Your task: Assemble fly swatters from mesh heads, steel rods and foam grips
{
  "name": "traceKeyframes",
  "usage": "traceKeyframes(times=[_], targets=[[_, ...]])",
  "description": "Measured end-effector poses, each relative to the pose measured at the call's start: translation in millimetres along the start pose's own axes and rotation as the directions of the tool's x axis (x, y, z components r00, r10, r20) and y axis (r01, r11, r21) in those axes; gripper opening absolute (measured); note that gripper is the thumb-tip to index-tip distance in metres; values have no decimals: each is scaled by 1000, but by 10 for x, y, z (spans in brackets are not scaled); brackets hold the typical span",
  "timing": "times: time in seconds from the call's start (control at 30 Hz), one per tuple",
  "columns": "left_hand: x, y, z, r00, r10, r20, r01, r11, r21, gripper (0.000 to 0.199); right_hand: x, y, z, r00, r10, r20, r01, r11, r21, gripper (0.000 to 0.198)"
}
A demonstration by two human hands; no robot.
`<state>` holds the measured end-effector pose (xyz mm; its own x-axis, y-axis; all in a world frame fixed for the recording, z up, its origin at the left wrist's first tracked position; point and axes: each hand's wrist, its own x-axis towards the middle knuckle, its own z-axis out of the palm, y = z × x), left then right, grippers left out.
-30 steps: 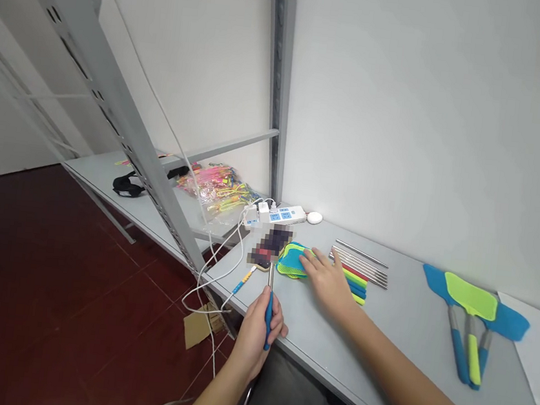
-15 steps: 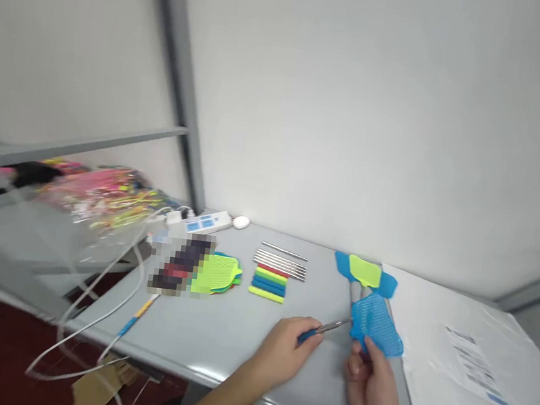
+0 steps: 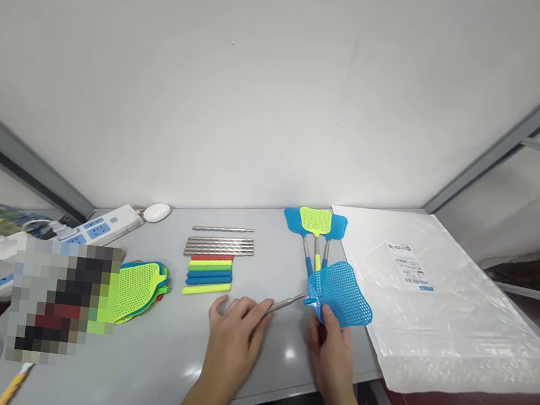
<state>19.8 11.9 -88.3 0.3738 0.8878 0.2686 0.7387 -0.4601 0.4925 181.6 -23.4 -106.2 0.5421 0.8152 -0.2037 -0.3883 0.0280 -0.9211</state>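
Note:
My left hand (image 3: 236, 332) is closed around a telescopic metal rod (image 3: 286, 303), which points right; its handle end is hidden in the fingers. My right hand (image 3: 331, 349) pinches a blue fly swatter head (image 3: 343, 294), a mesh paddle, near its lower edge. The rod's tip lies right at the neck of this head; whether it touches or sits inside, I cannot tell. Behind the right hand lie three fly swatters with metal shafts: a lime one (image 3: 315, 221) overlapping two blue ones, their lower handles partly covered by the held head.
Left of the hands lie several coloured handle sleeves (image 3: 209, 273), several metal rods (image 3: 219, 246) and a stack of swatter heads (image 3: 136, 291). A power strip (image 3: 108, 226) and white oval object (image 3: 156, 212) stand behind. At right lies a white plastic bag (image 3: 435, 293). A blurred-out patch (image 3: 63, 302) covers the left front.
The view has swung right, bringing the whole white bag into sight. The rod's tip stays at the swatter head's neck. My left hand now covers the blue handle that showed before.

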Motion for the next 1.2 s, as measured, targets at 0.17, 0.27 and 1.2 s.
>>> traceKeyframes(times=[0.17, 0.27, 1.2], targets=[[-3, 5, 6, 997, 7, -77, -2, 998, 63, 27, 1, 25, -14, 995, 101, 17, -101, 993, 60, 46], [-6, -10, 23, 995, 16, -100, -7, 996, 88, 28, 5, -5, -3, 995, 98, 34, -101, 992, 80, 49], [-111, 79, -67, 985, 44, -168, -16, 986, 168, 30, 65, 61, -108, 970, -13, 243, 10, 1000, 16, 45]])
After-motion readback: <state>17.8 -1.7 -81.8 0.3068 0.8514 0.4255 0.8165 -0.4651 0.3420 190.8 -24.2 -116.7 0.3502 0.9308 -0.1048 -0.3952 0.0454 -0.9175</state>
